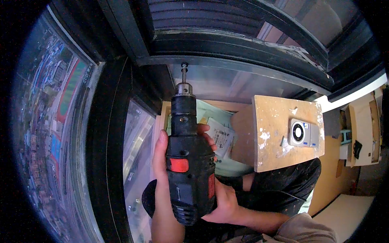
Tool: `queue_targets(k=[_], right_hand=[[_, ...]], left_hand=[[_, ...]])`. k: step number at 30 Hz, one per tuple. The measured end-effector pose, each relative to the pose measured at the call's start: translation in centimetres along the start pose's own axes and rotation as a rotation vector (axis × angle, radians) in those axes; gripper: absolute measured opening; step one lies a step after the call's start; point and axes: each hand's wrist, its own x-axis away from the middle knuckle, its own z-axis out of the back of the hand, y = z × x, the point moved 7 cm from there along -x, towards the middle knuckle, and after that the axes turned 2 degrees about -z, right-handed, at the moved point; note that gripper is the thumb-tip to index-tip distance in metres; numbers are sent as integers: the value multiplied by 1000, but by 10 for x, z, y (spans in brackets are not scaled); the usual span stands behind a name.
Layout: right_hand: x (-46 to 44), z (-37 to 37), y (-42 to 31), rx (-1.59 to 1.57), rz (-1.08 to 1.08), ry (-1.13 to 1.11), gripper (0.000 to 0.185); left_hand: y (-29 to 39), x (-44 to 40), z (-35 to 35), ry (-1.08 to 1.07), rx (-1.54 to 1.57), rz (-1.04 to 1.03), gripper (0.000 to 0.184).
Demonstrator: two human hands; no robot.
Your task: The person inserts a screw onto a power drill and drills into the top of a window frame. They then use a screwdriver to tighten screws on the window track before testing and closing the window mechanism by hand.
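We see the left hand (161,156) and right hand (226,202) both in a wrapped grip on the power drill (188,150), its bit (184,75) up at the window frame (210,48), so we judge drilling or screwdriving in hand, next needing steady, straight pressure.

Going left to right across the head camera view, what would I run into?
Green sports field outside, dark window post, power drill, the person's right hand, white-spotted wooden surface.
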Motion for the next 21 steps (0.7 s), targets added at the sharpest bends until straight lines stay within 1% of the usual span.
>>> queue_targets(k=[2,4,6,11,17,19,21], right_hand=[[2,-1,2,15,-12,-20,100],[3,-2,3,29,-22,-39,99],[3,-3,4,16,-34,-34,103],[1,-3,0,5,-38,-18,105],[3,-1,1,5,-49,-36,105],[2,-1,0,15,-38,-40,105],[2,-1,-1,46,-22,-12,104]], left_hand=[[0,0,-3,3,-3,2,86],[0,0,-1,164,-29,-14,95],[0,0,-2,175,-27,-13,95],[1,0,-4,182,-2,-20,94],[1,-2,5,130,-7,-2,95],[2,-2,2,-23,6,17,88],[0,-2,1,-28,31,19,88]])
